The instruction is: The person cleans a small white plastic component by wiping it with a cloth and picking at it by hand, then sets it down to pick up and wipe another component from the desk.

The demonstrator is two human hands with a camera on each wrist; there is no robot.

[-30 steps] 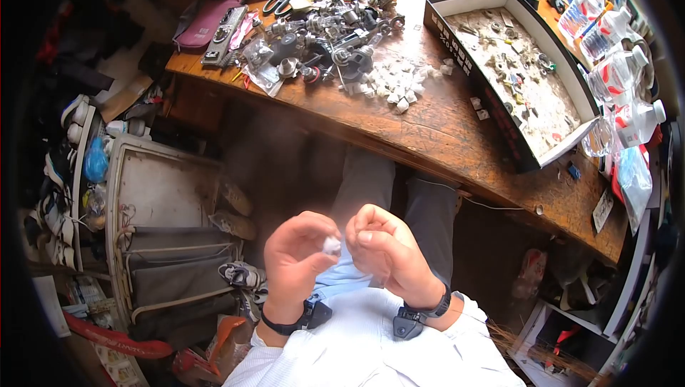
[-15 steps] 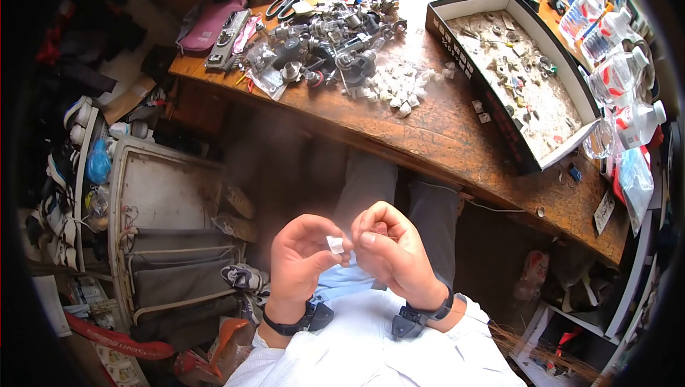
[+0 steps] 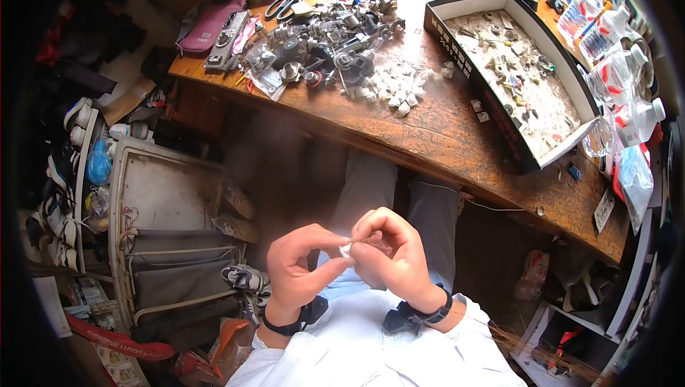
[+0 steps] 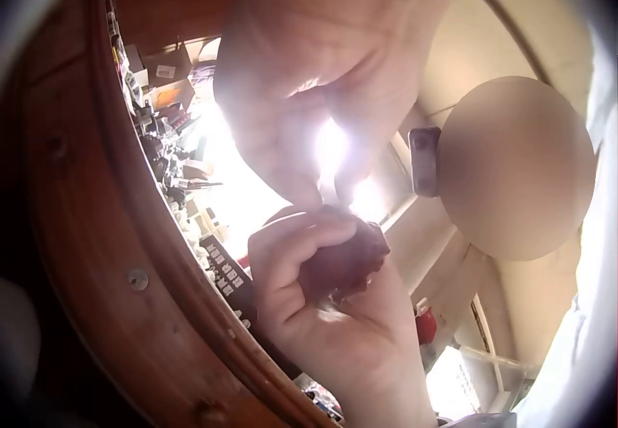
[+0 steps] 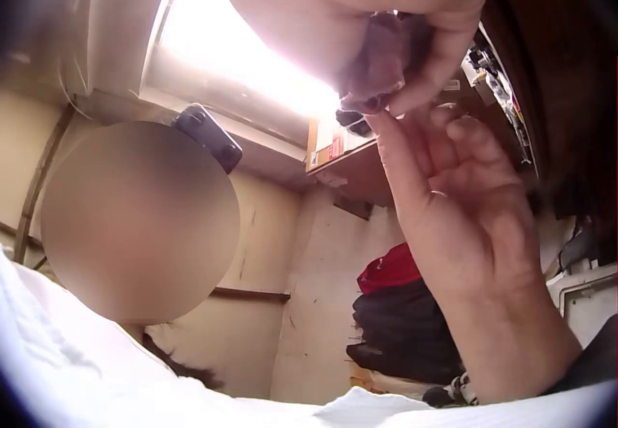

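Observation:
My left hand (image 3: pixel 301 267) pinches a small white piece (image 3: pixel 345 251) between thumb and fingertips, over the lap. The right hand (image 3: pixel 401 257) meets it there, its thumb and index fingertips right at the white piece. Inside the curled right fingers sits a reddish-brown, crumpled-looking lump (image 5: pixel 379 61), partly hidden by the hand. In the left wrist view the same lump (image 4: pixel 340 266) looks dark and uneven, held against the right palm. The fingertips cover most of the white piece.
A wooden table (image 3: pixel 442 130) stands ahead, with a heap of metal and plastic parts (image 3: pixel 335 37), a pile of small white pieces (image 3: pixel 399 84) and a black-sided box (image 3: pixel 464 66) of loose bits. Bottles (image 3: pixel 631 123) line the right. A folding chair (image 3: pixel 171 244) stands left.
The two hands have come together. The white piece, earlier apart from the right hand in the left fingers, now lies between both hands' fingertips. The reddish lump has come into sight in the right hand.

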